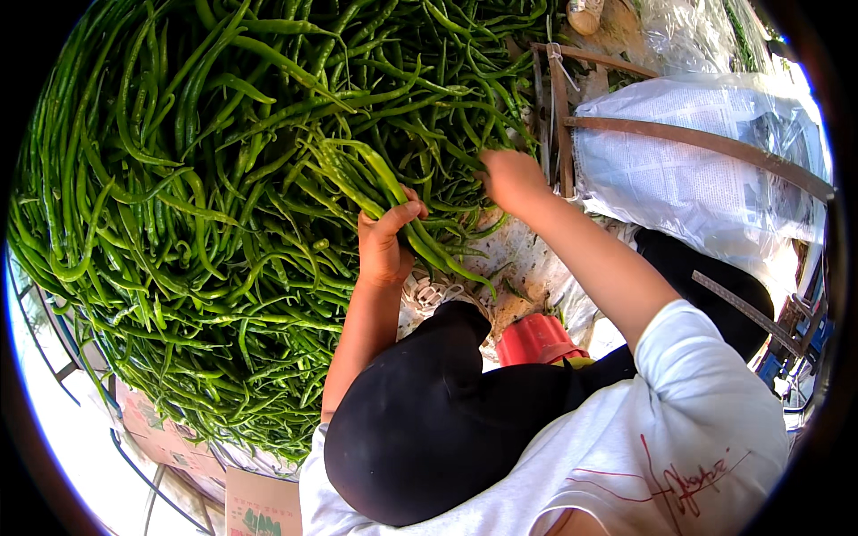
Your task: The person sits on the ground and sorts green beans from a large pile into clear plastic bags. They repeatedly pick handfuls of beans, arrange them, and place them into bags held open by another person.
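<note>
A big heap of long, thin green chili peppers (179, 214) fills the left and upper part of the head view. My left hand (386, 241) is closed round a small bunch of green chili peppers (381, 168), thumb across the top, at the heap's near right side. The bunch points up and away, and its other ends hang below my fist. At the heap's right edge, my right hand (517, 183) is curled closed, its back toward me. A green chili pepper (461, 157) runs into its fingertips, which are partly hidden.
Between my legs stands a red plastic stool or tub (536, 339). To the right, a clear plastic bag (688, 161) with printed paper lies behind brown curved bars (706, 138). Cardboard boxes (259, 505) are at lower left. My bent knee (402, 429) is close below my left forearm.
</note>
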Action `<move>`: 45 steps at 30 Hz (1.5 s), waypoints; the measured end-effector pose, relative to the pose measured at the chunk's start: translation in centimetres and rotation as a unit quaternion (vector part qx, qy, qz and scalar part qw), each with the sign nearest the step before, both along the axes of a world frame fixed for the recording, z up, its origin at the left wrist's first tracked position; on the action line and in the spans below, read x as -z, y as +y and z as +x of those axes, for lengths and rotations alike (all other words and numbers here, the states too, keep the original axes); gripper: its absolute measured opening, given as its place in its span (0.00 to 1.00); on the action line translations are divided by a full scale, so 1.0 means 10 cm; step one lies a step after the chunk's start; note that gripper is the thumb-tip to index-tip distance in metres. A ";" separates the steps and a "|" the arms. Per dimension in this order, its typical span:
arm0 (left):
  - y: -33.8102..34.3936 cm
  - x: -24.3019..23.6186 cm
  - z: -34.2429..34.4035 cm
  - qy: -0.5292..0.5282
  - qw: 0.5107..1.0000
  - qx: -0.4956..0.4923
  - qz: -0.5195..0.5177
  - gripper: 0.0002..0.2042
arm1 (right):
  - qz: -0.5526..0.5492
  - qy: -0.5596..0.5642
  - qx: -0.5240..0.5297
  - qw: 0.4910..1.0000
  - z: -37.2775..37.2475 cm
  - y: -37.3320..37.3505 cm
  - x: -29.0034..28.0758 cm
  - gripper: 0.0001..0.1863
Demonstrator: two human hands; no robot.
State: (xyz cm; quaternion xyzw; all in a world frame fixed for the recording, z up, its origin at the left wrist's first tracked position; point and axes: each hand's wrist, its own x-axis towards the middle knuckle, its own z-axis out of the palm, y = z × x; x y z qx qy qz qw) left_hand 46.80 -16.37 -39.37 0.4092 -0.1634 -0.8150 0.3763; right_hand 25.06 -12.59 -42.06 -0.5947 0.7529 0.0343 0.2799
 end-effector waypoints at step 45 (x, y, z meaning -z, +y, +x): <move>0.05 0.02 0.02 0.193 0.977 0.075 0.054 0.26 | -0.068 -0.067 0.132 0.987 -0.07 -0.25 0.43 0.13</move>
